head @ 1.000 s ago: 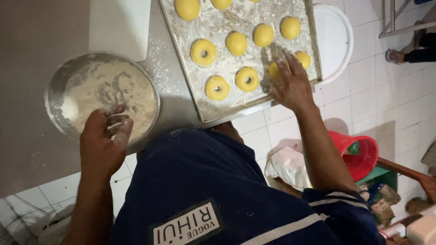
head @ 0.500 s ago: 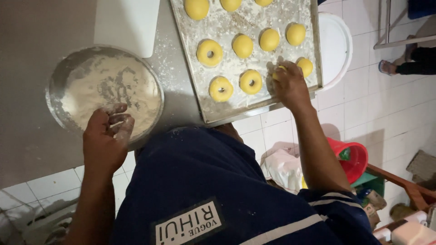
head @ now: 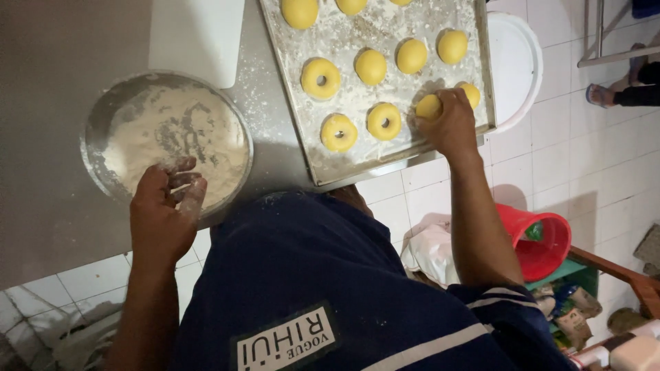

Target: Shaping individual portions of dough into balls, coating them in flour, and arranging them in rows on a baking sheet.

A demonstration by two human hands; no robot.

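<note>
On the floured baking tray (head: 357,148), a yellow dough ring (head: 427,106) is being gripped by the curled right hand (head: 450,124). Flour is being touched in the round metal pan (head: 103,124) by the loosely open left hand (head: 165,213).

Our left hand (head: 163,213) hangs low with its floured fingers (head: 184,180) loosely curled and slightly spread, forearm running straight down. Our right arm stretches forward, wrist straight, and our right hand (head: 450,124) closes, knuckles up, fingers curled under.
</note>
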